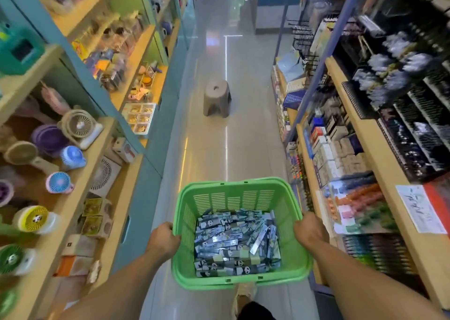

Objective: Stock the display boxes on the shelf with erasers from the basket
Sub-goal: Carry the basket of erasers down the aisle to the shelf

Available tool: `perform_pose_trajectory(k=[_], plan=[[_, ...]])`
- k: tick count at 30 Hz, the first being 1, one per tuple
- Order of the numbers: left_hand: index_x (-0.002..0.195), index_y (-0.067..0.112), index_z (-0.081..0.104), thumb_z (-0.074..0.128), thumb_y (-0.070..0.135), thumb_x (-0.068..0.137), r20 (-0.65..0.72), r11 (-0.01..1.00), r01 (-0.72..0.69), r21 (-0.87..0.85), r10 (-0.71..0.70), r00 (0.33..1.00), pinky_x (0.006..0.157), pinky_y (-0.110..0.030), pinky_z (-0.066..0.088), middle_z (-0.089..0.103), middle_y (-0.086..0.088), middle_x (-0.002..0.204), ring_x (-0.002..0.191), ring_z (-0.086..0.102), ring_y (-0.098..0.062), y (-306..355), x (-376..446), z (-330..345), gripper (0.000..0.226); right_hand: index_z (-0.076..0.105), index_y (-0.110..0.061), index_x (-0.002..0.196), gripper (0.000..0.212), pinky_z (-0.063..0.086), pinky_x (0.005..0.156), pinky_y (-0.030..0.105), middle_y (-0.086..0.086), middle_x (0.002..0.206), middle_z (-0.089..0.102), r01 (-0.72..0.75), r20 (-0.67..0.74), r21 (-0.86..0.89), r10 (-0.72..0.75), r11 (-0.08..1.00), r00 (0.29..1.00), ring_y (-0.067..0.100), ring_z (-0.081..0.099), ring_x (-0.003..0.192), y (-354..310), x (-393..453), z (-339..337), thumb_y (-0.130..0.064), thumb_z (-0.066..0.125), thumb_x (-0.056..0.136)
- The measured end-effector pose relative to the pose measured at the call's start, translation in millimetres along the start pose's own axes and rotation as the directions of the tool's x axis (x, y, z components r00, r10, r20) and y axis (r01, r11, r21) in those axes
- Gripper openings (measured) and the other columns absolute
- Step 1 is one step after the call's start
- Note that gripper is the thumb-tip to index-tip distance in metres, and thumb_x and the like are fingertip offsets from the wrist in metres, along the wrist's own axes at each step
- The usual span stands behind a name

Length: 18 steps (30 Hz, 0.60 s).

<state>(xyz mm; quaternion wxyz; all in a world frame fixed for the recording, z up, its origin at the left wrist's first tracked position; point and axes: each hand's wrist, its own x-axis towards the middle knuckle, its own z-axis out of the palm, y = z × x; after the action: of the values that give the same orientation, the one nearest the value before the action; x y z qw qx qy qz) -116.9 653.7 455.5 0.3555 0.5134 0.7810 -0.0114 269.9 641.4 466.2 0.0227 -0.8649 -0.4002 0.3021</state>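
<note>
Both hands (162, 240) (310, 229) grip green basket (233, 193); packs inside, probably erasers (237, 244).

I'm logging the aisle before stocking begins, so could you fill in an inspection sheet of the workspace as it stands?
Surface: tiled aisle floor, glossy, with light reflections.
Job's things: green basket held above the floor, filled with packaged erasers; display boxes cannot be picked out.
Clutter: grey stool standing in the aisle ahead.
Grippers: left hand grips the basket's left rim; right hand grips its right rim.
Cables: nothing seen.
Surroundings: left shelves with small fans; right shelves with stationery, blurred.
</note>
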Motion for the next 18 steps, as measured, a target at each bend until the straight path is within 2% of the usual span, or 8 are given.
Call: perform_pose_trajectory(k=[5, 8, 10, 13, 18], plan=[[0.088, 0.016, 0.062, 0.063, 0.015, 0.089, -0.009, 1.000, 0.004, -0.010, -0.004, 1.000, 0.054, -0.024, 0.045, 0.065, -0.001, 0.078, 0.069, 0.063, -0.017, 57.6, 64.6, -41.0, 0.002, 0.066, -0.016, 0.114, 0.023, 0.057, 0.074, 0.036, 0.011, 0.097, 0.069, 0.014, -0.021, -0.029, -0.015, 0.999, 1.000, 0.032, 0.067, 0.083, -65.7, 65.5, -37.0, -0.016, 0.054, 0.094], [0.087, 0.016, 0.061, 0.062, 0.016, 0.090, -0.008, 0.999, -0.002, -0.032, 0.002, 1.000, 0.051, -0.024, 0.043, 0.065, -0.002, 0.078, 0.068, 0.063, -0.017, 87.0, 106.8, -65.3, 0.003, 0.064, -0.012, 0.123, 0.030, 0.053, 0.070, 0.034, 0.013, 0.101, 0.070, 0.023, -0.038, -0.051, -0.025, 0.998, 0.999, 0.032, 0.065, 0.083, -108.7, 102.3, -56.8, -0.013, 0.055, 0.094], [0.084, 0.017, 0.060, 0.062, 0.015, 0.090, -0.008, 0.999, -0.015, -0.050, 0.015, 1.000, 0.050, -0.023, 0.043, 0.064, -0.001, 0.077, 0.067, 0.062, -0.016, 104.8, 138.8, -80.7, 0.006, 0.066, -0.011, 0.117, 0.024, 0.049, 0.068, 0.032, 0.014, 0.103, 0.069, 0.025, -0.046, -0.068, -0.028, 0.997, 0.999, 0.030, 0.061, 0.081, -137.3, 128.0, -65.2, -0.012, 0.056, 0.094], [0.087, 0.013, 0.062, 0.063, 0.014, 0.087, 0.013, 0.999, -0.029, -0.040, 0.030, 0.999, 0.055, -0.026, 0.051, 0.065, -0.004, 0.079, 0.068, 0.063, -0.018, 129.9, 194.8, -104.4, 0.001, 0.068, -0.012, 0.107, 0.018, 0.052, 0.067, 0.032, 0.012, 0.095, 0.068, 0.006, -0.081, -0.056, -0.010, 0.998, 0.997, 0.030, 0.062, 0.077, -177.6, 167.9, -73.4, -0.016, 0.057, 0.092], [0.088, 0.011, 0.060, 0.063, 0.015, 0.083, 0.072, 0.997, -0.078, -0.025, 0.079, 0.994, 0.064, -0.038, 0.061, 0.066, -0.009, 0.086, 0.071, 0.068, -0.024, 167.7, 293.9, -157.5, 0.008, 0.069, -0.017, 0.108, 0.021, 0.053, 0.067, 0.034, 0.012, 0.091, 0.069, -0.041, -0.110, -0.018, 0.039, 0.999, 0.993, 0.032, 0.065, 0.076, -249.5, 224.6, -84.5, -0.019, 0.059, 0.089]])
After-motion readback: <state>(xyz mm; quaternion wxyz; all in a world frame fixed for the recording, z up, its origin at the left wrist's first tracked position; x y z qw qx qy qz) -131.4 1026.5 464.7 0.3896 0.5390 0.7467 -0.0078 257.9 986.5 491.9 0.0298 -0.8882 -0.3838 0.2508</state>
